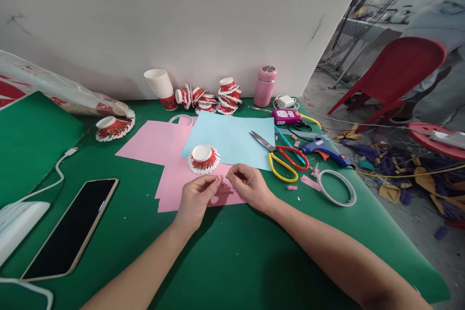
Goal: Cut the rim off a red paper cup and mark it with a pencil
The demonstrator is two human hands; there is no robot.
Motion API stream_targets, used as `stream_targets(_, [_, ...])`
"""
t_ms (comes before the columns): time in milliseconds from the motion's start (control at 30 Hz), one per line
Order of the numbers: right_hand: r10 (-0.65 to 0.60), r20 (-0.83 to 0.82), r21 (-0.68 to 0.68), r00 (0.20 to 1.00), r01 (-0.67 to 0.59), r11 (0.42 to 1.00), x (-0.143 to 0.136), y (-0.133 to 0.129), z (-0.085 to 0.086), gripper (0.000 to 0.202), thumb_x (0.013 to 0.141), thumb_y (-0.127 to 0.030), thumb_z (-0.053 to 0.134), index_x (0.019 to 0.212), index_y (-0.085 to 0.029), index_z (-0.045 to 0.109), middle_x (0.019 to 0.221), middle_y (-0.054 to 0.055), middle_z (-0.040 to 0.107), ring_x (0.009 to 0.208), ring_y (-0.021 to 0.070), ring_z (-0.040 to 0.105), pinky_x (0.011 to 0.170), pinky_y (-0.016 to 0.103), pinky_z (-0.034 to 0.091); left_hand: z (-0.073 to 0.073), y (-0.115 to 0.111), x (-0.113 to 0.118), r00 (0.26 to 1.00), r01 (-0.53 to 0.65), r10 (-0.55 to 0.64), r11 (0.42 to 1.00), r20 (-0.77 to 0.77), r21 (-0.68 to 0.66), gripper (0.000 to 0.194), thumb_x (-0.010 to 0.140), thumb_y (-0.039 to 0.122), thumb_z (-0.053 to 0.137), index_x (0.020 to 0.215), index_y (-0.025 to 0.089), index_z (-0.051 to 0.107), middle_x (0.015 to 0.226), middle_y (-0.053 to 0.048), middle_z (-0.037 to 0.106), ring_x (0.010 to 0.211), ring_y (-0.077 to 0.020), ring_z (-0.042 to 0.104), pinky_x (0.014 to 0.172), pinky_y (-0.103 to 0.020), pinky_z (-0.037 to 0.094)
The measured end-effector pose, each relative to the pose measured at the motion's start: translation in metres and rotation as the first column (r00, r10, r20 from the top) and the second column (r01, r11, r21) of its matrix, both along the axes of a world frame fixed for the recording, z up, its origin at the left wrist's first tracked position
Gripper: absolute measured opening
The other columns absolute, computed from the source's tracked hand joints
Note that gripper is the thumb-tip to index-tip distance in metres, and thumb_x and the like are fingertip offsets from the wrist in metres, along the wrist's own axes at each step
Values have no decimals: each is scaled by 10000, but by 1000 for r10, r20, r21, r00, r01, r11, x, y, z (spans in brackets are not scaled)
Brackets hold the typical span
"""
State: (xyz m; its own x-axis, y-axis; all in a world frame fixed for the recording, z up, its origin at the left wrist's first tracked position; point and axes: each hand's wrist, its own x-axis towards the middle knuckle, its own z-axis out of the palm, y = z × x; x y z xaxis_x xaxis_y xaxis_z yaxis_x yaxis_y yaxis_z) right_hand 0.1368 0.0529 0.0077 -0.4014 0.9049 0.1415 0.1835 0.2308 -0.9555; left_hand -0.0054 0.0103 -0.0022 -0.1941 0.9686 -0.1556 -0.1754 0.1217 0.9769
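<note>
Pink paper bit (222, 178), tiny and perhaps folded, sits pinched in your left hand (196, 199). Your right hand (251, 187) presses its fingertips together.

Glossy black glass fronts the phone (70, 230) at eight o'clock; the scissors' (286, 155) blades are shiny metal, their handles smooth plastic; the sheets (236, 138) are matt paper.

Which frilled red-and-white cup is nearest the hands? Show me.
The frilled cup on its own just beyond the left hand; the others sit farther back, towards the wall.
</note>
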Motion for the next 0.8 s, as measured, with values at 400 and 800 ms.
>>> stream_targets(400, [55,-60,-18,997,-56,998,1,-1,-1,142,775,-264,519,753,-155,606,677,11,627,561,94,495,514,214,372,-1,-2,1,998,46,-45,999,33,-26,214,630,342,723,708,144,694,623,-18,621,547,-90,498,458,-195,397])
stream_targets(800, [3,60,32,998,-5,999,0,-2,-3,103,741,-174,483,674,-157,559,583,-26,534,485,68,414,466,187,332,4,-5,4,926,90,-3,973,-378,214,83,716,257,626,709,196,683,665,-14,639,580,-129,567,552,-235,476])
